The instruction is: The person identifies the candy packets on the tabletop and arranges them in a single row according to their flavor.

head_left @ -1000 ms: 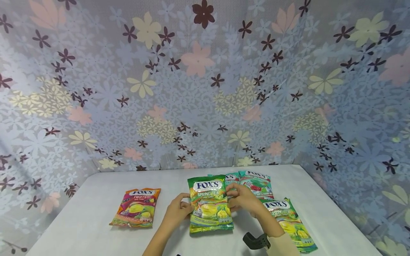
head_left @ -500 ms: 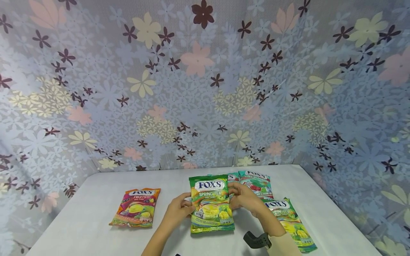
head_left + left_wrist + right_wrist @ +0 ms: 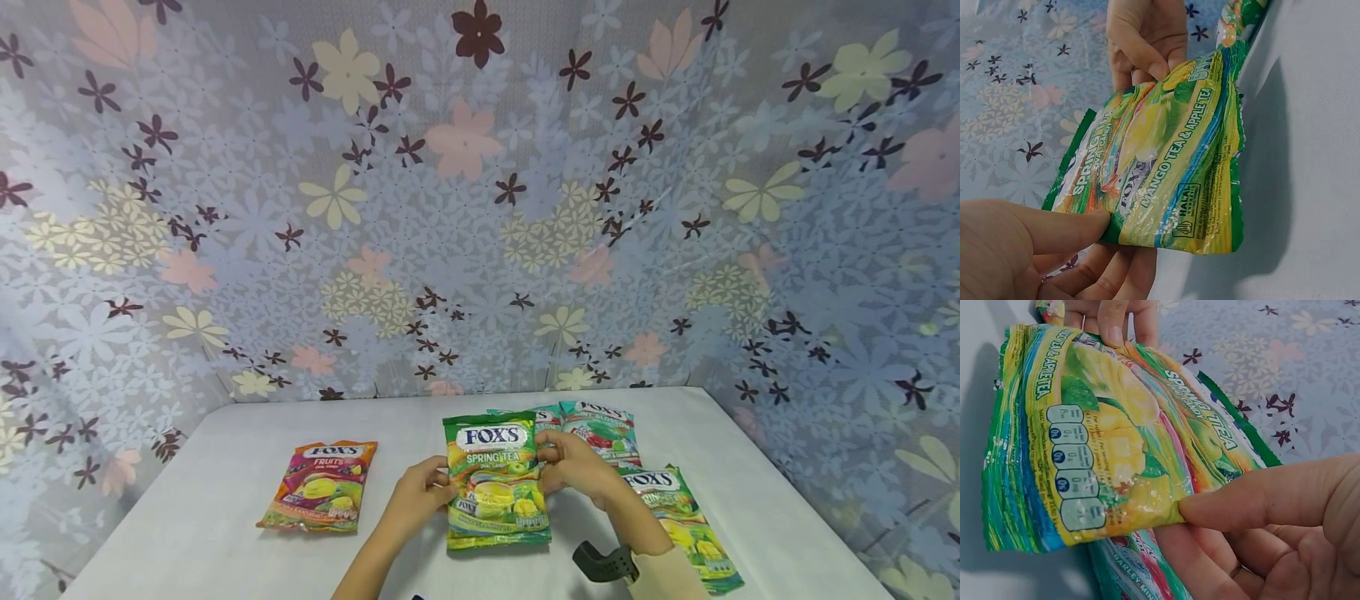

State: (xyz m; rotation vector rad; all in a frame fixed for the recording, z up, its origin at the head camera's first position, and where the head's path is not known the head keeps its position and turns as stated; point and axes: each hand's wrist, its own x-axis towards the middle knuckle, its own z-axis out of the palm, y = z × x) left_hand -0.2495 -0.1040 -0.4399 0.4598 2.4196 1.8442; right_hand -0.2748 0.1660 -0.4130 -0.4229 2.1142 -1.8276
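Observation:
A green and yellow Fox's Spring Tea candy bag [image 3: 497, 483] is held up off the table, its printed front toward the head camera. My left hand [image 3: 416, 498] pinches its left edge, thumb on the front and fingers behind, as the left wrist view shows with the bag [image 3: 1154, 156] between them. On the opposite edge my right hand [image 3: 581, 471] pinches in the same manner; in the right wrist view its thumb [image 3: 1254, 497] presses the bag's front. Parts of the fingers behind the bag are hidden.
An orange and purple Fox's Fruits bag [image 3: 321, 487] lies at the left of the white table [image 3: 202, 500]. Behind the right hand are two teal mint bags, one [image 3: 600, 429] partly overlapping. Another Spring Tea bag [image 3: 690, 533] lies at right. Flowered cloth [image 3: 480, 208] hangs behind.
The held bag and both hands have shifted very slightly to the right since one second ago. Both hands keep their hold, and the other bags stay put.

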